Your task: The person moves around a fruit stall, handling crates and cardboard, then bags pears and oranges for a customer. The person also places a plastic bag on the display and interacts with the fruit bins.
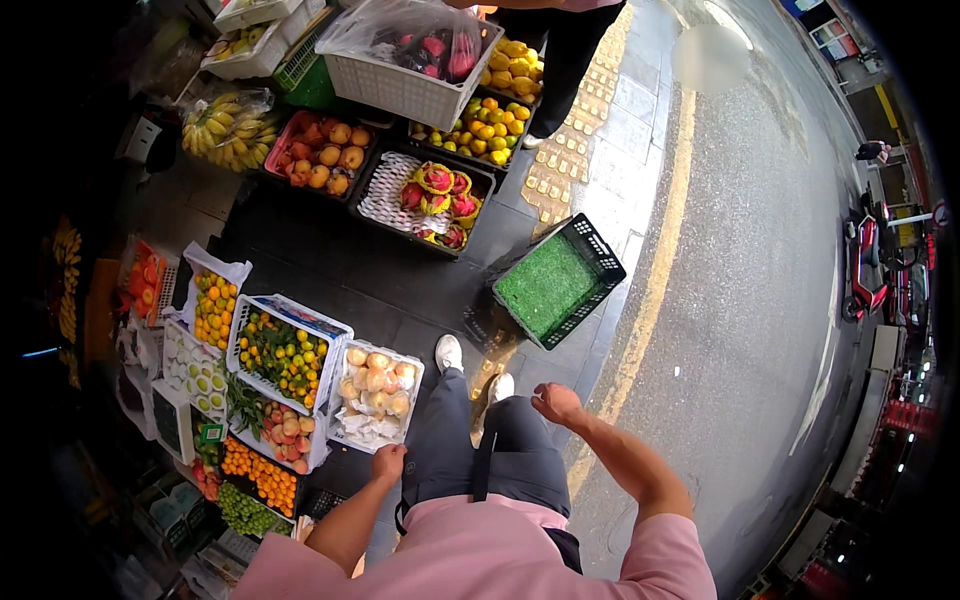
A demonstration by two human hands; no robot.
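My left hand (389,463) hangs with its fingers curled in, close to the lower right corner of a white crate (415,385) of pale, round, peach-like fruit (378,380). Nothing shows in that hand, and I cannot tell whether it touches the crate. In front of my right thigh is my right hand (560,403), fingers loosely bent and a little apart, holding nothing. Ahead of my feet, on the pavement, stands a black plastic crate (607,258) with a green grass-like mat (550,285) at its bottom.
Fruit crates line my left: small green-yellow citrus (285,355), orange fruit (258,475), grapes (245,512). Farther ahead are dragon fruit (436,180), bananas (225,130) and a white basket (395,90). A person's dark-trousered leg (572,60) stands beyond. The road (740,300) runs along my right.
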